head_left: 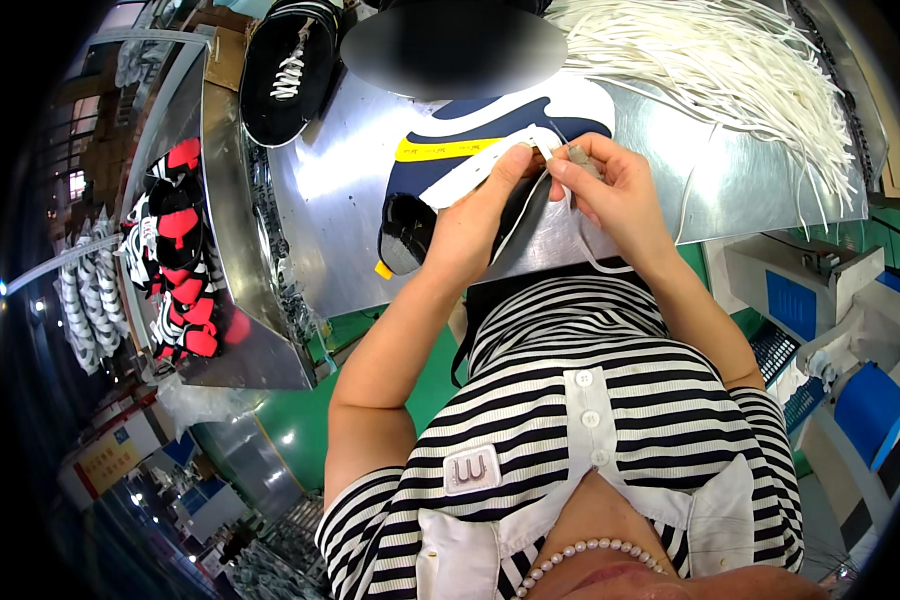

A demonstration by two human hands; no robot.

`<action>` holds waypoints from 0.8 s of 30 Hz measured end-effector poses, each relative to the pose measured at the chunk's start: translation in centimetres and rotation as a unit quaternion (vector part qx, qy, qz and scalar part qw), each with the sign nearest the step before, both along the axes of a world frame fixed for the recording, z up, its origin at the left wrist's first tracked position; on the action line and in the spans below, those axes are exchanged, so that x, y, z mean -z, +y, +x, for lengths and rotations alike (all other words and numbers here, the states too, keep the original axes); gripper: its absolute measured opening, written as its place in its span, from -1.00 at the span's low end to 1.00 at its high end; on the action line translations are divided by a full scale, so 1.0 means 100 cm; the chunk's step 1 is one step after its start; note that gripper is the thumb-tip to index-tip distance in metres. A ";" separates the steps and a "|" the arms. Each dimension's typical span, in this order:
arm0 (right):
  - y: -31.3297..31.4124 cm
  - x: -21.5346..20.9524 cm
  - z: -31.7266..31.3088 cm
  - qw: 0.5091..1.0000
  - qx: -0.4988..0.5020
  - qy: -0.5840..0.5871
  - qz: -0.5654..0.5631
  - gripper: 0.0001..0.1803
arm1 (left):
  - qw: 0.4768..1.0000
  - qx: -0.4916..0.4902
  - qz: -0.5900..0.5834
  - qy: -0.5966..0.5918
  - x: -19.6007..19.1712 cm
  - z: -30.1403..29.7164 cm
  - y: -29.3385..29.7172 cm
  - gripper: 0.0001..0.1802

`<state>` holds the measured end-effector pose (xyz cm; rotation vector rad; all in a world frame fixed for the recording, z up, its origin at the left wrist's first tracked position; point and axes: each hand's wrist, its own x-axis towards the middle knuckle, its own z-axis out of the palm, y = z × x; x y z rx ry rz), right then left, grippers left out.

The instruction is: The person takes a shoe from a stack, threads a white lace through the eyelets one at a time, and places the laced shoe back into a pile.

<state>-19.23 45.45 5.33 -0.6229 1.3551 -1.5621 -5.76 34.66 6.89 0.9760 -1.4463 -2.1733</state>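
Observation:
A navy shoe upper (406, 178) with white panels and a yellow strip lies on the metal table in front of me. My left hand (478, 218) grips its white eyelet edge, thumb on top. At the eyelets, my right hand (618, 192) pinches a white shoelace (582, 238), whose loose length curves down towards my shirt. A small greyish-tan piece (583, 160) also sits between the right fingers; a thin dark line near it may be a tool's shaft. The black heel lining (408, 225) faces the near left.
A big heap of white laces (715, 85) covers the table's (340, 230) far right. At the far left stands a black shoe (288, 85) with white laces. Red, black and white shoe parts (182, 250) fill a side ledge. A blurred dark oval hides the far middle.

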 end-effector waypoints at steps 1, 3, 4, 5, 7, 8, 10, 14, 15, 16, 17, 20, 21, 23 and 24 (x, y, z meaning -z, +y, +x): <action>0.000 0.001 0.000 1.000 -0.005 0.015 0.011 -0.85 | 0.999 -0.014 -0.045 0.002 0.001 0.000 0.004 -0.63; 0.001 0.003 0.000 0.997 -0.017 0.079 0.019 -0.83 | 0.992 -0.047 -0.117 0.011 0.001 0.000 0.011 -0.76; 0.003 0.004 0.001 0.993 -0.023 0.110 0.025 -0.82 | 0.990 -0.046 -0.136 -0.009 0.000 0.000 0.012 -0.77; 0.004 0.001 0.002 0.991 -0.024 0.130 0.030 -0.81 | 0.986 -0.044 -0.155 -0.029 -0.002 0.000 0.012 -0.78; 0.008 -0.007 0.005 0.985 -0.030 0.169 0.038 -0.79 | 0.982 -0.053 -0.178 -0.025 0.000 0.000 0.011 -0.80; 0.011 -0.009 0.008 0.986 -0.019 0.163 0.030 -0.79 | 0.983 -0.065 -0.170 0.002 0.004 0.001 0.011 -0.81; 0.016 -0.016 0.011 0.988 0.008 0.156 0.008 -0.78 | 0.985 -0.085 -0.147 0.021 -0.001 -0.002 0.014 -0.82; 0.016 -0.012 0.008 0.982 -0.003 0.191 -0.002 -0.80 | 0.983 -0.070 -0.171 0.007 0.000 0.001 0.013 -0.84; 0.015 -0.013 0.007 0.979 -0.009 0.204 0.010 -0.81 | 0.981 -0.067 -0.184 0.003 0.002 0.002 0.012 -0.84; 0.013 -0.016 0.005 0.976 -0.015 0.217 0.022 -0.81 | 0.978 -0.063 -0.197 -0.002 0.003 0.002 0.012 -0.85; 0.012 -0.018 0.003 0.973 -0.022 0.229 0.034 -0.82 | 0.975 -0.062 -0.213 -0.001 0.003 0.002 0.011 -0.86; 0.010 -0.019 0.001 0.988 -0.022 0.154 0.001 -0.83 | 0.969 -0.056 -0.239 0.004 0.003 0.003 0.008 -0.86; 0.009 -0.017 0.000 0.989 -0.018 0.146 0.000 -0.83 | 0.969 -0.051 -0.241 -0.002 0.001 0.003 0.006 -0.85; 0.009 -0.014 0.001 0.991 -0.011 0.130 -0.004 -0.84 | 0.974 -0.050 -0.223 -0.006 0.004 0.003 0.005 -0.85; 0.008 -0.017 -0.001 0.989 -0.020 0.146 0.015 -0.84 | 0.976 -0.049 -0.213 -0.010 0.005 0.003 0.005 -0.84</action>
